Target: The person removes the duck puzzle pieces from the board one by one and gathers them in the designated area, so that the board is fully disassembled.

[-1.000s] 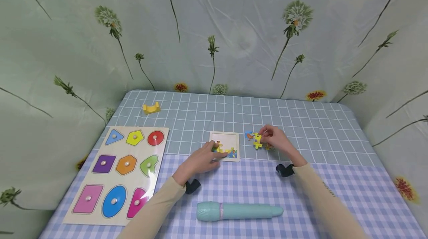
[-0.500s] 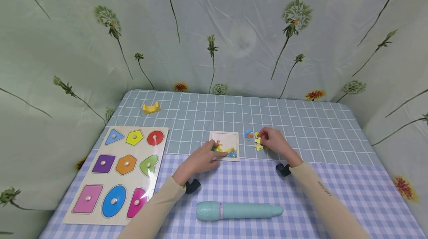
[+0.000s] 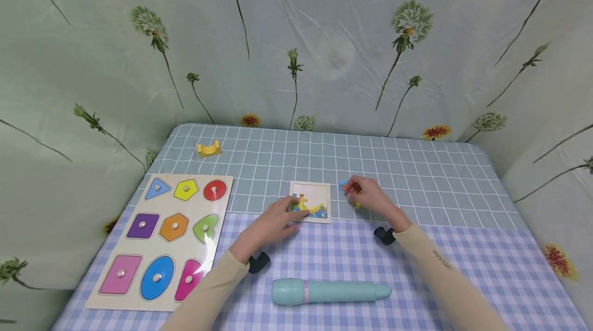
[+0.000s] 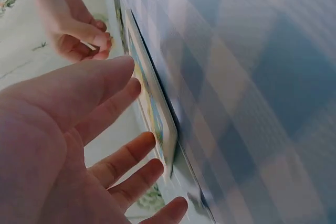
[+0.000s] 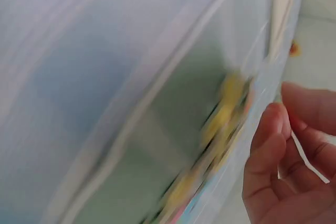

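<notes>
A small square jigsaw tray (image 3: 311, 183) with a pale wooden rim lies mid-table, its lower part filled with yellow, blue and green pieces (image 3: 319, 211). My left hand (image 3: 271, 222) rests at its left side, fingers spread and fairly straight, fingertips at the tray in the left wrist view. To the right of the tray my right hand (image 3: 368, 194) pinches with thumb and forefinger; a small yellowish bit of a jigsaw piece (image 4: 112, 41) shows at its fingertips in the left wrist view. Loose jigsaw pieces (image 5: 226, 111), blurred in the right wrist view, lie below that hand, partly hidden in the head view.
A wooden shape board (image 3: 222, 228) with knobbed shapes lies at the left. A yellow arched block (image 3: 209, 149) stands at the back left. Near the front lies a turquoise microphone-shaped toy (image 3: 331, 291). A floral curtain (image 3: 343, 53) hangs behind the table.
My right hand has moved left from the loose pieces toward the tray, fingertips pinched. My left hand has shifted slightly left, uncovering more of the pieces in the tray.
</notes>
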Motion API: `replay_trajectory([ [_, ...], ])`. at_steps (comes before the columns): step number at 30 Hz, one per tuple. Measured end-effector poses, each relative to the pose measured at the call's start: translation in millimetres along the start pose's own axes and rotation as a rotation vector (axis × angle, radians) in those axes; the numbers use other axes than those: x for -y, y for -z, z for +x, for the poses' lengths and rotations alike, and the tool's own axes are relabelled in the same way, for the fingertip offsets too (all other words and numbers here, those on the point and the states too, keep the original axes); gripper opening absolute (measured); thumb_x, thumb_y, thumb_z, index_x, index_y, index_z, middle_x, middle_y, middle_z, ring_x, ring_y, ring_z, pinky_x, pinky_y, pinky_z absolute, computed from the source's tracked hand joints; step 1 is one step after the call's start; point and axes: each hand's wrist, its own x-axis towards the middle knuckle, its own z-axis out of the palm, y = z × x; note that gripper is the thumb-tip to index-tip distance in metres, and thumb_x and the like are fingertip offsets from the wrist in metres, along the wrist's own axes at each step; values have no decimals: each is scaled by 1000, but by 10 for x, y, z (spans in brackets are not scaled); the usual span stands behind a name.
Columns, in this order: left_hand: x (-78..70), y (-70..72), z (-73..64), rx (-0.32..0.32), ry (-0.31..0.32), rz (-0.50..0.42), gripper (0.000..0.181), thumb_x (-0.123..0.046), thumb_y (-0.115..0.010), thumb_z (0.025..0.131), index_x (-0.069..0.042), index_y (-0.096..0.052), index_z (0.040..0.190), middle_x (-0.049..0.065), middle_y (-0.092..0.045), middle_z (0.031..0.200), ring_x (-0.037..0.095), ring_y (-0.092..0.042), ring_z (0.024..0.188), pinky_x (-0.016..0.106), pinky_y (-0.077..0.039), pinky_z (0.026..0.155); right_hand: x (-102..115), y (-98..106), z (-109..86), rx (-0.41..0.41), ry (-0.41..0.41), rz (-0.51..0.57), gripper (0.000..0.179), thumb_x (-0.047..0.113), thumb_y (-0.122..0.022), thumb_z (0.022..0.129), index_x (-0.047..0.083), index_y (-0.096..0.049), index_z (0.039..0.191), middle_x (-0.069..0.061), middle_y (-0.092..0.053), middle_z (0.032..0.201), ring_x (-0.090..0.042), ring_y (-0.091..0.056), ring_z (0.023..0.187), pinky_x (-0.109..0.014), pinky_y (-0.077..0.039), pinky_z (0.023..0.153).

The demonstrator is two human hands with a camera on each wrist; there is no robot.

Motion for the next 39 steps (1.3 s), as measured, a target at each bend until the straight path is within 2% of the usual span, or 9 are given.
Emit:
replay_trajectory([
  [6,60,16,-75,10,38,-9,40,-22,-62,94,-16,-59,133,17,-42,138,34,-39,127,52,-33,103,283,-242,165,137,41,116,12,-4,-65,85,-2,-64,97,-6,-63,85,-18,-58,78,-30,-48,70],
  [12,70,13,-70,3,40,-26,38,-21,-62,94,-16,-61,132,18,-43,135,34,-42,123,52,-35,101,458,-482,323,226,73,135,23,-5,-60,86,-3,-64,109,-8,-63,95,-19,-58,84,-31,-49,75],
  [21,32,48,-71,36,66,-46,38,-21,-62,94,-15,-60,132,20,-45,134,35,-42,122,54,-35,99,575,-580,399,229,71,23,24,-6,-61,84,-3,-66,107,-6,-58,90,-17,-52,80,-28,-46,72],
  [28,10,73,-64,58,90,-43,39,-20,-63,94,-15,-61,132,20,-45,133,35,-42,122,54,-35,98,600,-603,444,181,64,106,20,-10,-58,80,0,-64,95,-6,-61,88,-18,-55,80,-30,-47,72],
  [35,4,82,-64,63,98,-51,38,-21,-62,94,-14,-61,132,20,-45,132,35,-42,122,54,-35,98,575,-648,512,174,79,69,14,-8,-60,81,4,-61,89,-6,-62,83,-14,-54,75,-25,-46,68],
  [39,3,88,-64,56,91,-58,38,-21,-63,94,-14,-61,131,21,-46,131,35,-43,120,53,-36,97,546,-631,512,185,62,142,12,-6,-60,84,5,-61,89,-5,-60,80,-15,-51,70,-26,-44,63],
])
